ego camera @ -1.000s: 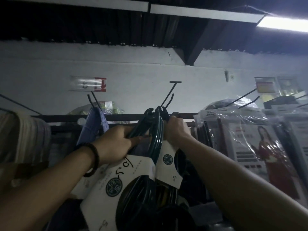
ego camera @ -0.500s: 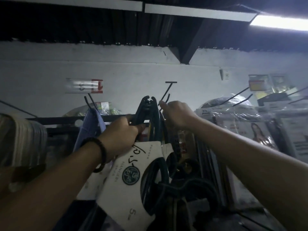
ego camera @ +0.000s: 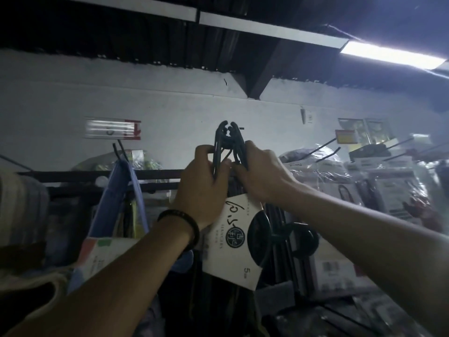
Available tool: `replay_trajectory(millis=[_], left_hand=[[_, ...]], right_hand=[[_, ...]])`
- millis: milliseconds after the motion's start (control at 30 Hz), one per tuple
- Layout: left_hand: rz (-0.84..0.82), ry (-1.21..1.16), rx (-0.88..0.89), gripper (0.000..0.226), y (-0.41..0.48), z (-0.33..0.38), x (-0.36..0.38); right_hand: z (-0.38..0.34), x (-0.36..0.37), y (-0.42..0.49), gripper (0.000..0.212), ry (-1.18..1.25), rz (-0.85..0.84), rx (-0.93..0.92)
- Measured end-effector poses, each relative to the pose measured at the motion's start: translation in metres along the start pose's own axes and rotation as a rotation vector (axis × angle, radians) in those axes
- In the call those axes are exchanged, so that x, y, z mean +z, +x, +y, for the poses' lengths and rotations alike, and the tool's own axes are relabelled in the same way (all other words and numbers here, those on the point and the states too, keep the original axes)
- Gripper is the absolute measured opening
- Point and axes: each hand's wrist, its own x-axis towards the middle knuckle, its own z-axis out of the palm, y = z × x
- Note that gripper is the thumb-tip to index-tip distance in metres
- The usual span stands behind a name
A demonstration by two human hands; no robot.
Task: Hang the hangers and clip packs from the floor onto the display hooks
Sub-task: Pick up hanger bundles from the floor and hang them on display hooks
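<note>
Left hand [ego camera: 204,183] and right hand [ego camera: 262,173] each grip the hook tops of the black hanger pack [ego camera: 233,242], raised before the wall. It looks unhung. Wrapped packs [ego camera: 318,178] already hang on a display hook [ego camera: 325,146]. Floor stock unseen.

Dim, soft and blurry, lit by a glaring ceiling tube light [ego camera: 391,55]
</note>
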Motion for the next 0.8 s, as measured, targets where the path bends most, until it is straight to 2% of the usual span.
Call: replay_trajectory(millis=[133, 300, 433, 567, 667, 800], left_hand=[[-0.166, 0.107, 0.117, 0.054, -0.018, -0.013, -0.002], [-0.408, 0.382, 0.158, 0.079, -0.032, -0.037, -0.005], [-0.433, 0.545, 0.12, 0.084, -0.035, -0.041, 0.0], [-0.428, 0.658, 0.11, 0.084, -0.029, -0.049, 0.015], [-0.473, 0.801, 0.095, 0.075, -0.027, -0.059, 0.028], [-0.573, 0.796, -0.002, 0.078, -0.034, -0.074, 0.034]], right_hand=[[0.016, 0.02, 0.005, 0.019, -0.006, 0.085, 0.054], [0.032, 0.044, 0.012, 0.024, 0.053, 0.052, 0.143], [0.038, 0.058, 0.027, 0.031, -0.035, 0.002, 0.175], [0.044, 0.077, 0.038, 0.043, -0.088, -0.142, 0.187], [0.049, 0.1, 0.043, 0.037, -0.131, -0.207, 0.157], [0.06, 0.128, 0.051, 0.041, -0.072, -0.26, 0.196]])
